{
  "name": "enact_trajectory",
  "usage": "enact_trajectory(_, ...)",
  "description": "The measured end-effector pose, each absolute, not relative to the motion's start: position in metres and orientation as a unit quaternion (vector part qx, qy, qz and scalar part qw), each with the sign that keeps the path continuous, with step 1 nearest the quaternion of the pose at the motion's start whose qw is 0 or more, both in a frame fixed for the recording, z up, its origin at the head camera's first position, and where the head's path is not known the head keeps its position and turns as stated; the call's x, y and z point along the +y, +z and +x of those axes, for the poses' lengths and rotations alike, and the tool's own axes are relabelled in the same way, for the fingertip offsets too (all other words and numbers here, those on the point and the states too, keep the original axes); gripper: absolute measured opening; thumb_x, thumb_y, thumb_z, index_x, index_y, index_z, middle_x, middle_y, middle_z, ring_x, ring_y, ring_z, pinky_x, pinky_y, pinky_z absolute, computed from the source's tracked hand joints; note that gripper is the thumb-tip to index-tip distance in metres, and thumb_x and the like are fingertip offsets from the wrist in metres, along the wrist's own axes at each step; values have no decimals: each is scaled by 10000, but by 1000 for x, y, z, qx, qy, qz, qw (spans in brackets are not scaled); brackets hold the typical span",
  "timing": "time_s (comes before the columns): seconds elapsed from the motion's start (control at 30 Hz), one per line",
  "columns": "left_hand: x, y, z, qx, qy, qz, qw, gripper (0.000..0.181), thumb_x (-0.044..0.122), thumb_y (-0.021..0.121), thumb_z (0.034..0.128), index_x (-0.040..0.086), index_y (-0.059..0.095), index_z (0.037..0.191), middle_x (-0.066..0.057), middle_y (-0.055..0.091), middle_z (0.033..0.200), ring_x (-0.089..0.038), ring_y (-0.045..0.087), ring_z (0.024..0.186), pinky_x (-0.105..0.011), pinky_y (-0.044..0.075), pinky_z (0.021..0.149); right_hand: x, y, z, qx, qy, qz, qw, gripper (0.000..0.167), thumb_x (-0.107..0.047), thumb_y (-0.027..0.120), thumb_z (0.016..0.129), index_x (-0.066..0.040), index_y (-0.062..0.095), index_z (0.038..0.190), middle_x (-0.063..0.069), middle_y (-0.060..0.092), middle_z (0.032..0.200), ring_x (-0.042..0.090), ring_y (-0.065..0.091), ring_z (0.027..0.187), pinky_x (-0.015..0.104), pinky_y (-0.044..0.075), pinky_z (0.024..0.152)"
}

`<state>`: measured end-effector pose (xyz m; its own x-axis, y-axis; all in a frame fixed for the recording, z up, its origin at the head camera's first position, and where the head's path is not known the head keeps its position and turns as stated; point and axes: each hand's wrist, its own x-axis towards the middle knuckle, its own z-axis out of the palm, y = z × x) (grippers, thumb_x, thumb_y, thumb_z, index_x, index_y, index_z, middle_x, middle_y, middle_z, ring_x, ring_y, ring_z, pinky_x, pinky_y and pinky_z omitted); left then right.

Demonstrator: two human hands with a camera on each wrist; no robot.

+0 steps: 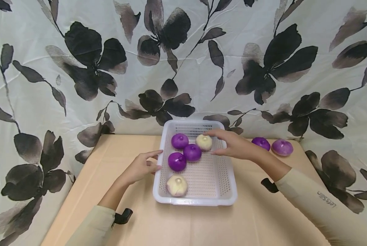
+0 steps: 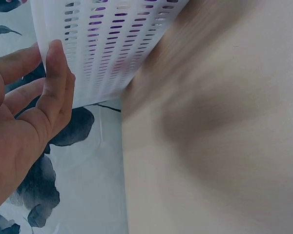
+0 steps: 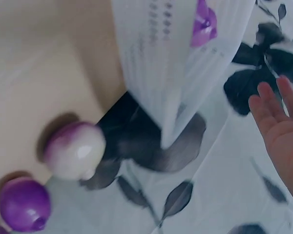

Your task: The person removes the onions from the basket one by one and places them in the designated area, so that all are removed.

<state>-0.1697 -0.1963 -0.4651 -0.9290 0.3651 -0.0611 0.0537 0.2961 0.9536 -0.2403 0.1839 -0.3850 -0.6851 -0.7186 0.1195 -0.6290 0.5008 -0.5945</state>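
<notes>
A white perforated plastic basket (image 1: 214, 181) stands mid-table with several onions in it. Three are purple: a back one (image 1: 180, 141), a middle one (image 1: 192, 152) and a left one (image 1: 177, 161). A pale onion (image 1: 204, 142) sits at the back right, another pale onion (image 1: 177, 185) at the front left. My left hand (image 1: 141, 167) holds the basket's left rim, thumb and fingers on either side of it in the left wrist view. Over the basket's right side, my right hand (image 1: 231, 143) has its fingers spread, fingertips at the back pale onion. Whether they touch it I cannot tell.
Right of the basket lie a dark purple onion (image 1: 261, 143) and a lighter purple one (image 1: 282, 147) at the table's back edge. The right wrist view also has a white-and-purple onion (image 3: 74, 150) on the table. A floral cloth (image 1: 217, 20) hangs behind.
</notes>
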Motion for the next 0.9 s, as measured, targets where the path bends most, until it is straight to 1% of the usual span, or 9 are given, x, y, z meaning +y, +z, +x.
enact_trajectory(0.03,-196,-465,-169,794,578,132,135,640,-34,676,943,-96,409,1522,-369,532,1378,-315,757,904,-328,663,724,178,-385,-240,859,-311,-399,82,669,-239,837,881,-150,552,1479,61,582,1477,294,533,1388,535,474,1151)
enact_trajectory(0.1,-197,-464,-169,793,578,133,137,638,-34,673,945,-99,408,1521,-369,528,1390,-319,758,908,-329,664,729,165,-386,-240,849,-308,-417,103,639,-233,838,880,-157,577,1458,35,596,1466,265,534,1392,498,462,1173)
enact_trajectory(0.27,-197,-462,-167,798,573,130,136,638,-29,678,943,-88,417,1522,-353,540,1372,-303,756,908,-327,663,729,134,-387,-239,830,-262,-473,139,564,-257,828,884,-160,629,1403,15,646,1404,217,581,1337,427,505,1137)
enact_trajectory(0.37,-198,-462,-167,799,572,127,135,639,-33,679,942,-85,418,1523,-343,547,1345,-279,755,891,-325,663,724,118,-390,-238,816,-240,-496,177,550,-248,811,897,-126,626,1400,38,651,1399,214,585,1334,411,507,1138)
enact_trajectory(0.5,-199,-462,-166,798,573,127,137,640,-37,677,941,-83,417,1524,-346,540,1366,-274,755,884,-321,661,726,100,-395,-236,798,-216,-501,254,579,-216,800,907,-95,594,1434,52,617,1449,237,563,1372,412,473,1175)
enact_trajectory(0.57,-200,-462,-167,798,572,128,139,641,-35,676,943,-81,415,1527,-351,534,1384,-279,757,888,-324,662,729,92,-397,-235,794,-191,-503,282,591,-220,804,904,-99,590,1441,32,616,1451,242,578,1357,389,476,1172)
enact_trajectory(0.67,-200,-462,-167,799,571,128,140,641,-34,677,945,-80,414,1527,-357,549,1383,-280,759,887,-359,666,738,80,-398,-234,787,-154,-511,310,606,-225,818,893,-106,593,1443,22,624,1444,245,604,1328,352,481,1162)
enact_trajectory(0.8,-200,-462,-168,799,570,128,140,640,-41,679,939,-85,418,1522,-367,587,1338,-280,759,871,-428,666,750,68,-401,-233,774,-140,-515,342,611,-200,823,886,-103,592,1443,58,631,1438,252,603,1328,357,474,1169)
enact_trajectory(0.9,-200,-462,-168,798,571,131,142,638,-37,679,939,-87,420,1520,-376,603,1310,-285,761,875,-417,668,750,63,-407,-232,774,-130,-502,364,647,-230,831,878,-135,578,1465,45,619,1456,241,580,1354,349,455,1183)
